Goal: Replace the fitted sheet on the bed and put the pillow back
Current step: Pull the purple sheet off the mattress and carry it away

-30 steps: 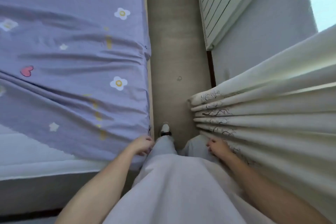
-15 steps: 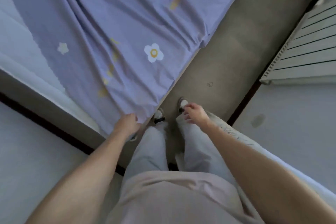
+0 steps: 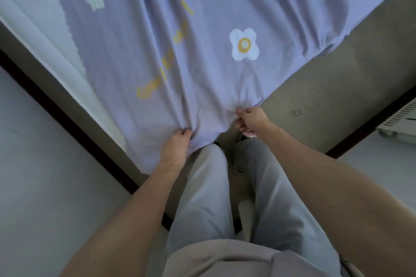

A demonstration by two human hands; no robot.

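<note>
Gripping bunched cloth at the bed's near corner, the left hand [image 3: 176, 145] and right hand [image 3: 251, 119] each hold the fitted sheet [image 3: 202, 29], which spreads away from them over the mattress [image 3: 33, 36], its corner hem between them, not yet tucked.

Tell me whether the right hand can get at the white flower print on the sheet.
Probably yes: the right hand grips the sheet edge just below the flower print, with only bare fabric between them.

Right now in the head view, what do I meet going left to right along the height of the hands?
White mattress edge → left hand → gathered purple sheet corner → right hand → grey floor → radiator.
</note>
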